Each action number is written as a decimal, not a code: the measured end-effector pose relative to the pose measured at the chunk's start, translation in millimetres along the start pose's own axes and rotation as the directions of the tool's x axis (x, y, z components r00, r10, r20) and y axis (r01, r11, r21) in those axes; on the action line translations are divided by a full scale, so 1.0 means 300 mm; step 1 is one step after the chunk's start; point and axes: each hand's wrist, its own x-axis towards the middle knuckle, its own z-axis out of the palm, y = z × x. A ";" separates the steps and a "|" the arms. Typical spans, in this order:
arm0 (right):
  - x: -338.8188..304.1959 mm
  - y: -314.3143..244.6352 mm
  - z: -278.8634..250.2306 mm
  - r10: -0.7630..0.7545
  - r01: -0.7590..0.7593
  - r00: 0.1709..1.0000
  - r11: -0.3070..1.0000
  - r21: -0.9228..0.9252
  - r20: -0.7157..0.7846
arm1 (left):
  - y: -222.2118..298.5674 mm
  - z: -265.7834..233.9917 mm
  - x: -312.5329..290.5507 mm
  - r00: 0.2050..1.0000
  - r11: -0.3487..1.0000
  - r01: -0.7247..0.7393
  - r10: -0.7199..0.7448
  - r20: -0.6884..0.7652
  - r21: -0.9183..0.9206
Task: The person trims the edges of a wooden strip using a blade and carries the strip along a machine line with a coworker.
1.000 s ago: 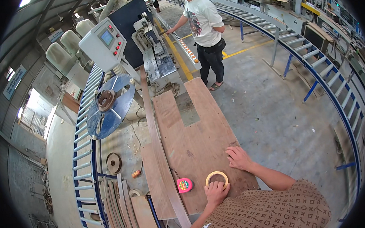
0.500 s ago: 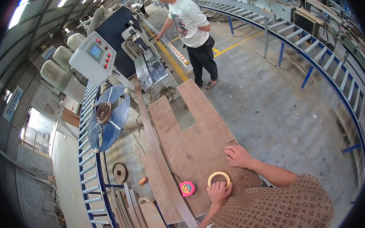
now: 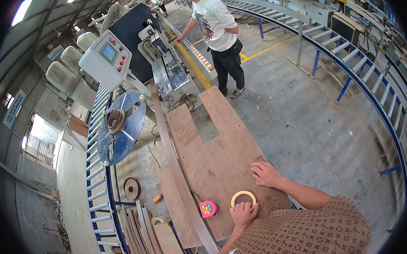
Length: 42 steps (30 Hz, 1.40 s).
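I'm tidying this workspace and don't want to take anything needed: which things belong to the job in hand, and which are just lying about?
Likely in use:
- yellow tape roll, under the left hand
- brown board, under the right hand

Apparently lying about:
- pink tape measure, untouched on the board
- brown coil, left of the board
- small orange item, beside the coil

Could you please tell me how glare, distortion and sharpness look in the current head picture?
Head view, left: the opening is washed out white, and the ceiling light glares; head view, right: the conveyor looks bowed, in keeping with the fisheye bend; head view, corners: dark; head view, lower middle: the tape roll and tape measure look fairly sharp.
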 end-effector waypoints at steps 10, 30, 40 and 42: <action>0.004 -0.007 0.003 0.000 0.000 1.000 1.000 -0.005 -0.009 | -0.005 0.011 -0.008 1.000 1.000 0.013 -0.014 -0.021 -0.008; 0.006 -0.004 0.007 0.028 -0.028 1.000 0.999 0.032 -0.002 | -0.007 0.005 -0.001 0.999 1.000 0.012 -0.012 -0.030 0.004; 0.006 -0.004 0.011 0.023 -0.023 1.000 0.999 0.025 0.002 | -0.012 0.012 -0.007 0.999 1.000 0.014 -0.014 -0.030 -0.006; 0.006 -0.005 0.008 0.029 -0.029 1.000 0.999 0.026 0.008 | -0.011 0.013 -0.008 0.999 1.000 0.015 -0.015 -0.035 -0.012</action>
